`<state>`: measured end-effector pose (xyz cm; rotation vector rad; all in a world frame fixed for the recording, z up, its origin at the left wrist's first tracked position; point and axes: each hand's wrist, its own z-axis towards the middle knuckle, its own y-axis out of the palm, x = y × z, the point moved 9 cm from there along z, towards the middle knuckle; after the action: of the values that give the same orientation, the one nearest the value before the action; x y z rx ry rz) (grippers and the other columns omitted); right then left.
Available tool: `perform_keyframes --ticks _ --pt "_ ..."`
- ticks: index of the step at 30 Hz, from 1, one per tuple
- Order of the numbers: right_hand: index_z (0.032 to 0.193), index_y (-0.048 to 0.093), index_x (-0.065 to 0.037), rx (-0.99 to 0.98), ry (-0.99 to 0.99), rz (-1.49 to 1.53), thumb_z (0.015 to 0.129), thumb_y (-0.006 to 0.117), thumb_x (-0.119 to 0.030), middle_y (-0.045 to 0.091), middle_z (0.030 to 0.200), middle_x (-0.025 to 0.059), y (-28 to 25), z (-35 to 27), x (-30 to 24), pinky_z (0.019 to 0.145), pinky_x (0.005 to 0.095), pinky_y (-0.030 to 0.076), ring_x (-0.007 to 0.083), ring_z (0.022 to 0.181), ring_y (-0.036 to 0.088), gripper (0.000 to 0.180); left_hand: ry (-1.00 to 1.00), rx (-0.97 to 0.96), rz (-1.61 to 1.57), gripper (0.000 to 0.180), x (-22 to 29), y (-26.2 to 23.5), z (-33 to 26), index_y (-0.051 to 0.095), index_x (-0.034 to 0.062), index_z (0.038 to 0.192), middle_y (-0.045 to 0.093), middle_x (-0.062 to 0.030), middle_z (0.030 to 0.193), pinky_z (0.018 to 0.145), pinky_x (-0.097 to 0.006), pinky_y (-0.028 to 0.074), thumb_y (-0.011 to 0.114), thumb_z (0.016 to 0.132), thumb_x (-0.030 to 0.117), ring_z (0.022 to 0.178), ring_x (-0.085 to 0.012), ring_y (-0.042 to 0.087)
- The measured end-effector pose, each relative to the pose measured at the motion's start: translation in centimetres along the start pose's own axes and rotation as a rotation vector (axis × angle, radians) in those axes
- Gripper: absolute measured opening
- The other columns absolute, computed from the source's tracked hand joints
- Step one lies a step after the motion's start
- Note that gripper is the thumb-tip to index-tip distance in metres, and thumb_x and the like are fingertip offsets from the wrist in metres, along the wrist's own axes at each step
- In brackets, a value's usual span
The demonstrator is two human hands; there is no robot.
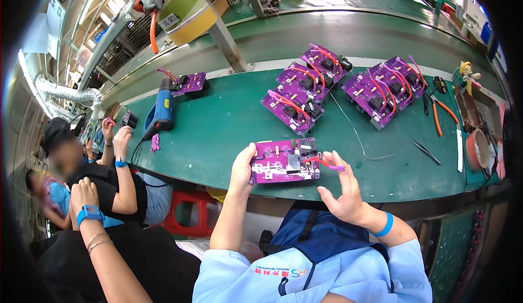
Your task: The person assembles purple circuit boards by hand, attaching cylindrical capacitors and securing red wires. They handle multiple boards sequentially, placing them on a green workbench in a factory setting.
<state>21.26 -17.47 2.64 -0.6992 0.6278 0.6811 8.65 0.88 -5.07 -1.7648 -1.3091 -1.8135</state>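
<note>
A purple circuit board is held over the near edge of the green bench. My left hand grips it by its left end, thumb on top. Black and grey block-shaped parts sit on the board's right half. From there a red wire with a purple end sticks out to the right. Beside that end, my right hand is open, with thumb and fingers apart. Its fingers overlap the wire, and whether they touch it I cannot tell.
Several similar boards with red wires lie farther back, another group to their right. Orange-handled pliers, tweezers and thin wire lie at right. A blue heat gun stands left, near co-workers.
</note>
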Motion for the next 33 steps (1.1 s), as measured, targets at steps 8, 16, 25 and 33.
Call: perform_keyframes --ticks 8,16,25,33 --pt "0.128 0.019 0.007 -0.182 -0.153 -0.211 0.063 0.067 -0.013 0.037 0.124 0.0232 3.2 2.5 -2.7 0.097 0.0440 0.025 0.0364 0.116 0.034 0.083 0.002 0.005 0.003 0.036 0.2 0.5 -0.3 0.053 -0.0034 0.102 0.059 -0.0098 0.092 0.074 -0.026 0.046 0.039 0.090 0.028 0.081 -0.0133 0.058" --pt "0.114 0.041 0.010 -0.422 -0.463 -0.845 0.070 0.052 -0.015 0.046 0.112 0.0231 9.6 3.7 -1.7 0.092 0.0431 0.034 0.0318 0.107 0.046 0.051 0.028 -0.056 0.003 0.039 0.2 0.4 -0.3 0.050 -0.0025 0.106 0.057 -0.0096 0.098 0.078 -0.027 0.045 0.036 0.091 0.031 0.086 -0.0135 0.056" --pt "0.113 0.041 0.010 -0.575 -0.432 -0.577 0.075 0.052 -0.017 0.050 0.104 0.0224 8.2 5.7 -1.9 0.090 0.0428 0.037 0.0319 0.097 0.051 0.048 0.134 -0.264 0.023 0.077 0.1 1.6 -1.1 0.023 -0.0011 0.130 0.034 -0.0142 0.130 0.098 -0.035 0.031 0.033 0.082 0.058 0.118 -0.0228 0.037" --pt "0.119 0.036 0.006 -0.787 0.143 0.032 0.084 0.048 -0.023 0.051 0.106 0.0242 6.6 5.4 1.4 0.085 0.0376 0.039 0.0346 0.099 0.050 0.047 0.193 -0.385 0.069 0.101 0.7 3.3 -4.5 0.023 -0.0037 0.129 0.037 -0.0127 0.127 0.098 -0.033 0.028 0.055 0.064 0.066 0.117 -0.0201 0.036"
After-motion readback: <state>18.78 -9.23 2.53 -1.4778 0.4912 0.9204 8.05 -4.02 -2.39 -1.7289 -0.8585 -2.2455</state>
